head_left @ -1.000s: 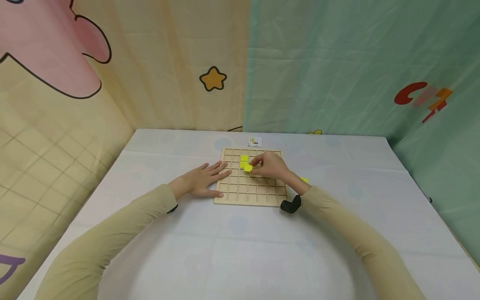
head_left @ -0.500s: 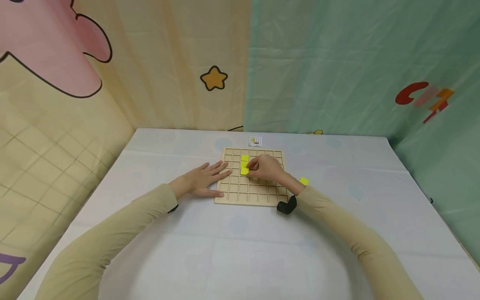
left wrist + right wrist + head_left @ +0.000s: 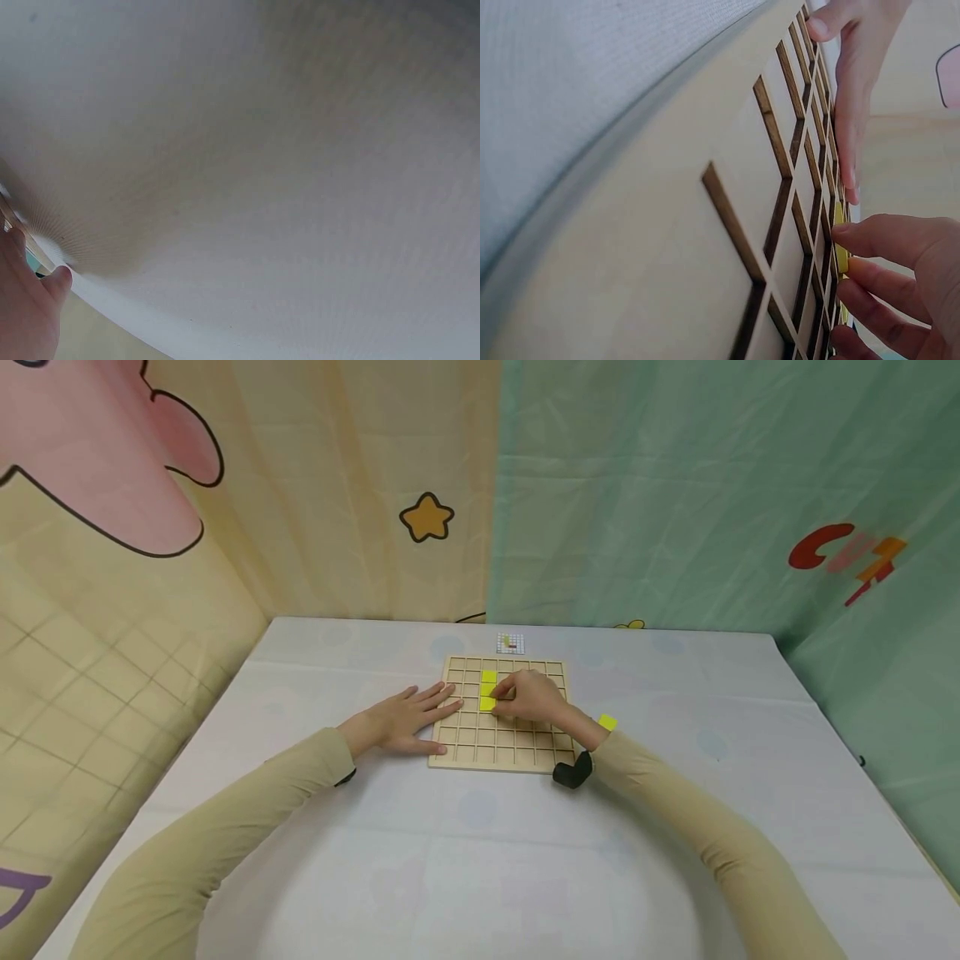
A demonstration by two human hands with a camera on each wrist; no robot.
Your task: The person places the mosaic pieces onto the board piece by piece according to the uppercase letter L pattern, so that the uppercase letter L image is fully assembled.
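A wooden grid board (image 3: 517,758) lies on the white-covered table. Yellow square tiles (image 3: 488,677) form a short column in its upper left-centre cells. My right hand (image 3: 534,695) pinches the lowest yellow tile (image 3: 486,703) between thumb and forefinger, right at the board's surface. In the right wrist view the thumb and forefinger meet the edges of a yellow tile (image 3: 841,259), and the other fingers bend beside it. My left hand (image 3: 408,720) rests spread, its fingertips on the board's left edge. Only part of the left hand (image 3: 30,300) shows in its own wrist view.
A loose yellow tile (image 3: 608,722) lies on the table, partly behind the right wrist. A small card (image 3: 511,644) printed with a coloured grid lies beyond the board's far edge. Printed curtains (image 3: 637,502) stand behind the table.
My right hand has brought the yellow tile down and slightly nearer me, from tilted above the board to level at the column's lower end. The left hand has stayed still.
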